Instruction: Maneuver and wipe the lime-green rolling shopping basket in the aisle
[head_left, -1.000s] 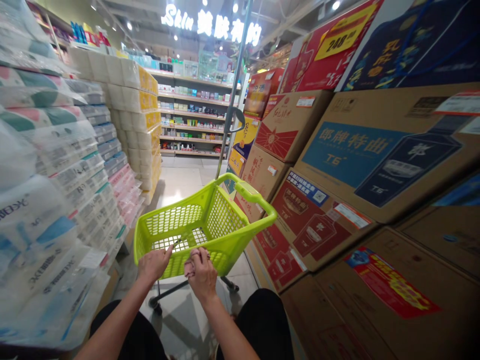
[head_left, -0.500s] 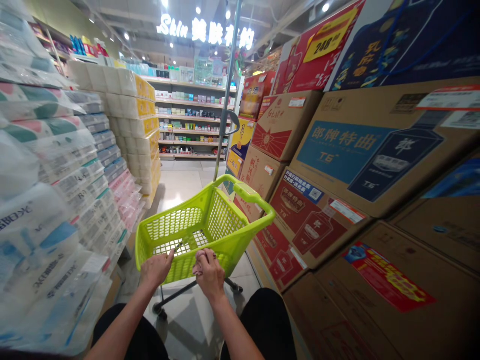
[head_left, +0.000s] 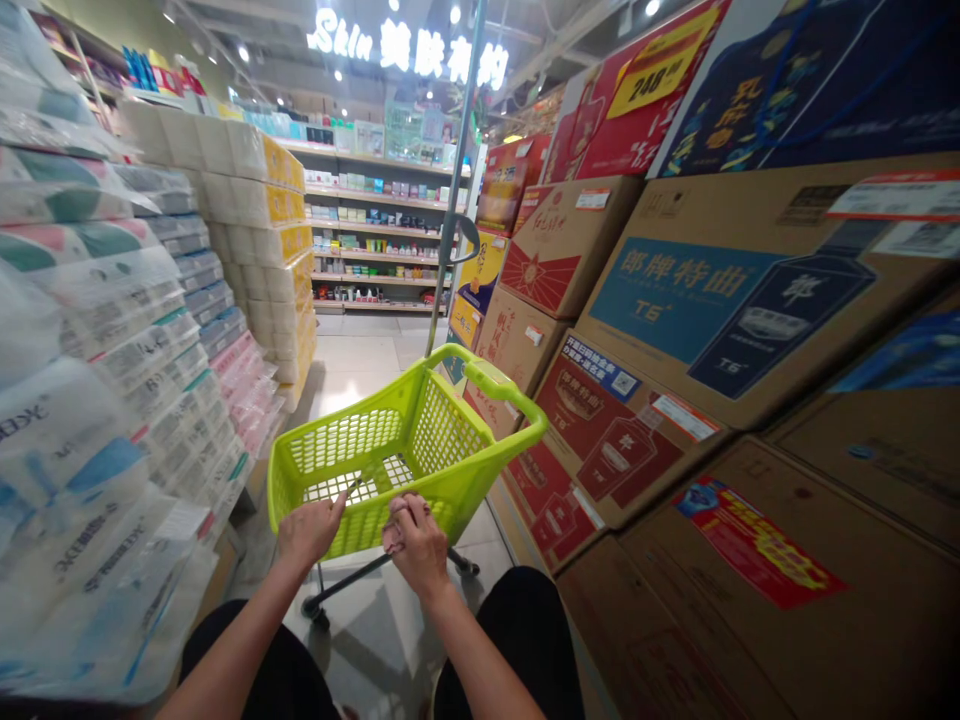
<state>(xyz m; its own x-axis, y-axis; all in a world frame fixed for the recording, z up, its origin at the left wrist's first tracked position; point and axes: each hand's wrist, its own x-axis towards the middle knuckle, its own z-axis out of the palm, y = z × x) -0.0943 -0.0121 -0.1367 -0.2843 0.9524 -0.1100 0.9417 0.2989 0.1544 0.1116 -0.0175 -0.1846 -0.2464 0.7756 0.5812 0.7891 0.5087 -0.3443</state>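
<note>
Both hands sat at the near rim of the green cart (head_left: pixel 420 440): my left hand (head_left: pixel 306 530) curled over the rim, my right hand (head_left: pixel 417 545) pinching a pinkish cloth (head_left: pixel 393 522) against it. Cardboard boxes (head_left: pixel 675 330) stood right of the cart, tissue packs (head_left: pixel 112 400) left.

Lime-green mesh cart (head_left: pixel 405 450), empty, upright on wheels, mid-aisle; pink cloth (head_left: pixel 396 528) at near rim.

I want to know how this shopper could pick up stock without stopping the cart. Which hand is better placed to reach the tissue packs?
Left, probably. The left hand is on the green cart's near rim on the side of the tissue packs; the right hand grips a crumpled cloth beside the cartons.
</note>
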